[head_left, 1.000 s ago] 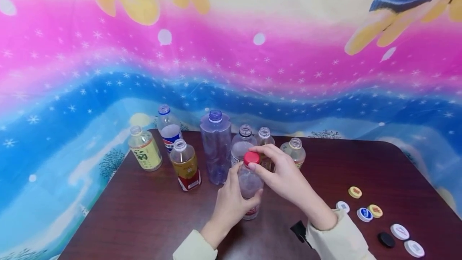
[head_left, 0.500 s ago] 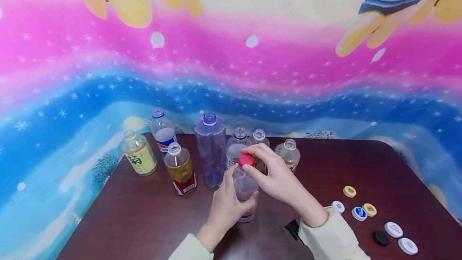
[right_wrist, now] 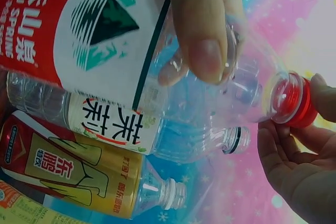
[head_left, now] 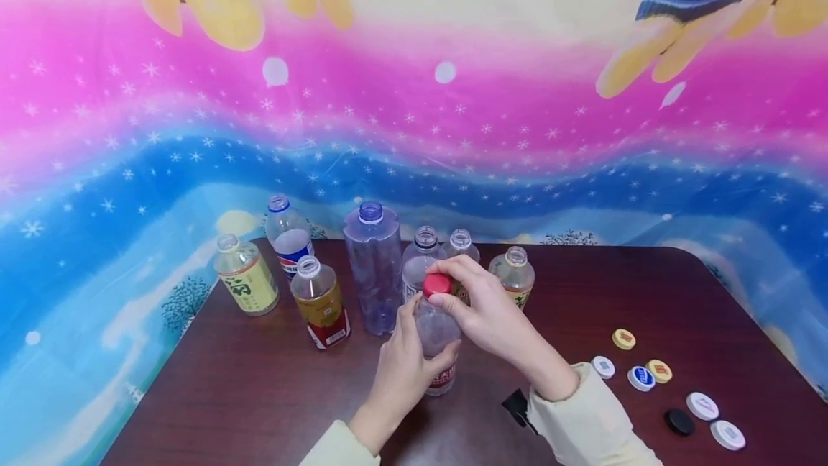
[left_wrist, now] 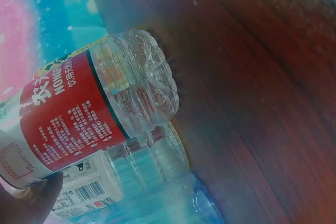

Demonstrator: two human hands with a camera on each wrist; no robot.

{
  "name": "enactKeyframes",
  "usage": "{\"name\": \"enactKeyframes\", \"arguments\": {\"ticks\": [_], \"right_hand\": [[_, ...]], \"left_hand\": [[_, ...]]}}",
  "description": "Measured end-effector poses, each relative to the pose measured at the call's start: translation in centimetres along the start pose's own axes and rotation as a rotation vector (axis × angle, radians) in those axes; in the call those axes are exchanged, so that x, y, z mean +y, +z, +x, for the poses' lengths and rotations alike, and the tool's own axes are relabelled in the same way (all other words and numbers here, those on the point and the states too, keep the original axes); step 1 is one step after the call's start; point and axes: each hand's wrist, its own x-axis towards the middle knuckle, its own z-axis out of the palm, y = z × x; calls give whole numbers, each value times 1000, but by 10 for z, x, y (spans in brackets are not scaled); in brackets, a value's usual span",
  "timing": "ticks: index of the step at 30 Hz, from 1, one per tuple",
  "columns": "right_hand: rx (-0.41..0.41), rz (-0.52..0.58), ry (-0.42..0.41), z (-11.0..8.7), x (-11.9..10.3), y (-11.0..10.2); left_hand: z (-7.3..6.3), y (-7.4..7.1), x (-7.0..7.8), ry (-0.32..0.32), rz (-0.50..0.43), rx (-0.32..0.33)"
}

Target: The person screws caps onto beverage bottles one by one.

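While hands [head_left: 402,362] [head_left: 486,309] grip it | clear bottle [head_left: 438,329] | red-white label [right_wrist: 86,35] | red cap [head_left: 437,284]

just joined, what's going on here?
A person's left hand is gripping a clear bottle with a red-and-white label while their right hand pinches the red cap at its mouth. Whether the cap is going on or coming off isn't clear from these views. Behind and beside it, seven other bottles stand uncapped on the table. Seven loose caps lie off to the right.
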Motion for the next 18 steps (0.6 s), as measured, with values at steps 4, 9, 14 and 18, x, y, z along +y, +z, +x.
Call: {"name": "enactKeyframes", "arguments": {"ticks": [4, 9, 14, 18], "right_hand": [[37, -25, -4, -1, -1, 3], [109, -69, 3, -7, 0, 4], [185, -89, 0, -8, 2, 10], [227, -64, 48, -5, -2, 16]], "left_hand": [[1, 0, 1, -18, -16, -18], [2, 3, 4, 17, -26, -16], [1, 4, 5, 20, 11, 3], [0, 2, 4, 2, 30, 12]]}}
